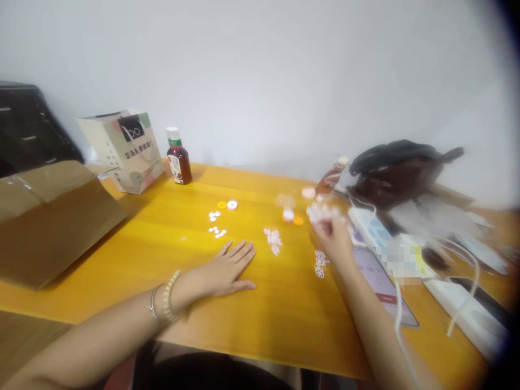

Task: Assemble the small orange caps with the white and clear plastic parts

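My left hand (229, 268) lies flat on the table (227, 325), palm down with its fingers stretched out. Just beyond its fingertips are several small white discs (217, 233). My right hand (335, 238) is closed in a pinch at the right side. A blurred, translucent whitish cluster (323, 212) shows at its fingertips, and what exactly they grip is hidden. Between the hands lies a group of small white pieces with outlined shapes (273, 238). Similar pieces with dark holes or spots (320, 264) lie beside my right wrist. A white disc (288, 215) and an orange disc (298, 220) are left of my right fingers.
A brown cardboard box (52, 222), a printed paper bag (134, 157) and a dark red bottle (179, 160) stand at left. Another bottle (331, 176) leans at the back. Toward the right are a tablet-like screen (382, 281), power strips (371, 227), white cables and a dark bag (400, 168).
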Available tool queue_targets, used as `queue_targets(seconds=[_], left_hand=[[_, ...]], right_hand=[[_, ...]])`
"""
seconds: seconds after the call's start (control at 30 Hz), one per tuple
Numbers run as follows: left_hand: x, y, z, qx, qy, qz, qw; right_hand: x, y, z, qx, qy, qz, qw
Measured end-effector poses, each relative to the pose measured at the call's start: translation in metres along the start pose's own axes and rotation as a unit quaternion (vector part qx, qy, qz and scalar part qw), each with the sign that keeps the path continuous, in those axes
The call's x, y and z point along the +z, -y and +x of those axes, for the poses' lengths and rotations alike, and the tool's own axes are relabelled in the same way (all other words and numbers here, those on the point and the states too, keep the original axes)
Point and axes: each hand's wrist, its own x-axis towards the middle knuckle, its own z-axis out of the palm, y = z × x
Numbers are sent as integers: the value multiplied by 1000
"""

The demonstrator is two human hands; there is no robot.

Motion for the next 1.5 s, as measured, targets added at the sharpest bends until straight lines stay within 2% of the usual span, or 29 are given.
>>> queue_targets(seconds=[0.07, 0.17, 0.27, 0.33, 0.43, 0.6, 0.67, 0.77, 1.1, 1.17, 1.27, 1.33, 1.5], left_hand=[[-5, 1, -1, 8, 12, 2, 1000], [-11, 2, -2, 22, 12, 8, 1000], [-16, 0, 0, 40, -16, 15, 999], [-21, 2, 3, 45, -48, 10, 998], [-30, 14, 7, -4, -121, 0, 993], [-43, 62, 7, -180, -253, 24, 950], [-45, 78, 7, -225, -256, 35, 939], [-44, 88, 7, -242, -239, 26, 940], [-44, 82, 9, -231, -242, -14, 942], [-44, 69, 10, -181, -232, -54, 954], [-39, 41, 11, -60, -170, -123, 976], [-35, 23, 12, -10, -132, -136, 982], [-29, 5, 11, 16, -91, -151, 984]], right_hand=[[3, 21, -16, -15, 135, 68, 988], [9, 52, -42, -102, 342, 97, 929], [12, 70, -59, -148, 449, 87, 877], [13, 74, -63, -156, 480, 74, 860], [12, 75, -62, -148, 490, 74, 856], [10, 75, -60, -135, 499, 79, 852], [10, 75, -60, -128, 498, 81, 854], [11, 74, -61, -122, 496, 91, 855], [11, 72, -60, -116, 502, 113, 850], [12, 72, -60, -112, 501, 116, 850], [13, 71, -60, -111, 500, 124, 850], [13, 71, -60, -110, 497, 127, 851], [13, 71, -60, -103, 498, 124, 852]])
